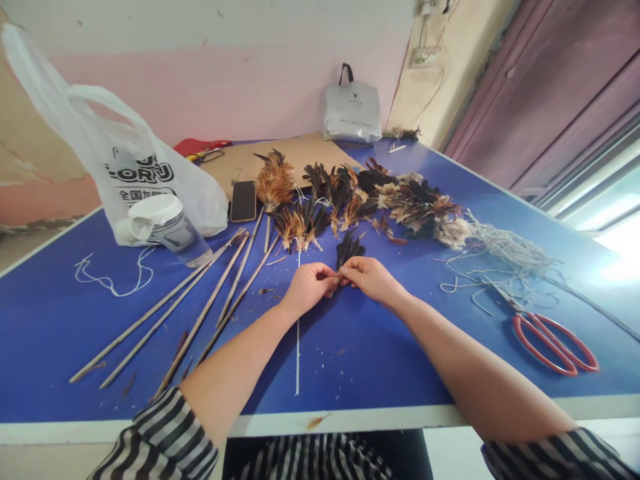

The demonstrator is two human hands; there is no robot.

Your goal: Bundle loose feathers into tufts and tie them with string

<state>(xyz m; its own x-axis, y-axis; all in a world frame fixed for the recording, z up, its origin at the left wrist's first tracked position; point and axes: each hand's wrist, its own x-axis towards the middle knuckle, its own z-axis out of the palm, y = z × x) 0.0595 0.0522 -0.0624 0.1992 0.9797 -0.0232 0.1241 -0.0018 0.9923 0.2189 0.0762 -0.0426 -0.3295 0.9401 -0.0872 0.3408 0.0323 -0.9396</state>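
Both hands meet over the middle of the blue table, pinching the base of a small bunch of black feathers [349,247]. My left hand [313,287] has thumb and fingertips closed on its lower end from the left. From the right, my right hand [369,275] pinches the same spot. The feather tips point away from me, toward the wall. Just beyond lie brown and black feather bunches [300,223], and a fuller orange-brown bunch [275,183] stands behind them. The quill ends between my fingers are mostly hidden.
Thin sticks [205,313] lie at left, near a clear plastic cup [183,233] and a white plastic bag [150,160]. A phone [243,201] rests on cardboard [310,153]. At right are red-handled scissors [555,343], tangled string [515,250] and more feathers [420,203]. A silver bag [353,112] stands behind.
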